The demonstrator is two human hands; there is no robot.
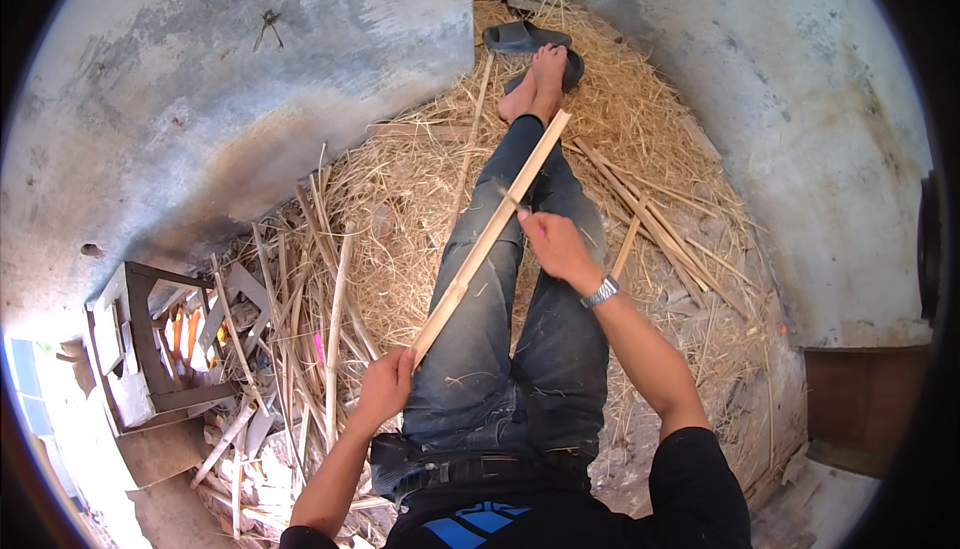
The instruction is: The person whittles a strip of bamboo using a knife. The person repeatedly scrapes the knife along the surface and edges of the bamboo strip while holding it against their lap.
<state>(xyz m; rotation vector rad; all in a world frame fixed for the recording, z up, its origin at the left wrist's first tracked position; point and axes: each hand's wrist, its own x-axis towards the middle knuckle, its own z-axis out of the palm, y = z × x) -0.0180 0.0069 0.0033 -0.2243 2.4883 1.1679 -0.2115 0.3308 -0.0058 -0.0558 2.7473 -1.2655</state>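
Note:
A long, pale split bamboo strip (490, 236) lies slantwise over my outstretched legs, its far end near my feet. My left hand (387, 383) is closed around its near end, beside my left thigh. Farther along, my right hand (556, 247), with a metal watch on the wrist, is closed on a small knife (512, 198). Its short, dark blade is blurred and rests at the strip's right edge; the handle is hidden in my fist. Dust and shavings speckle my dark jeans (470, 349).
Straw-like shavings (400, 219) cover the floor. Split bamboo pieces (665, 224) lie to the right, and several bamboo sticks (338, 339) lean at left near a metal frame (150, 349). Dark slippers (525, 37) lie by my feet. Grey walls (270, 59) stand on both sides.

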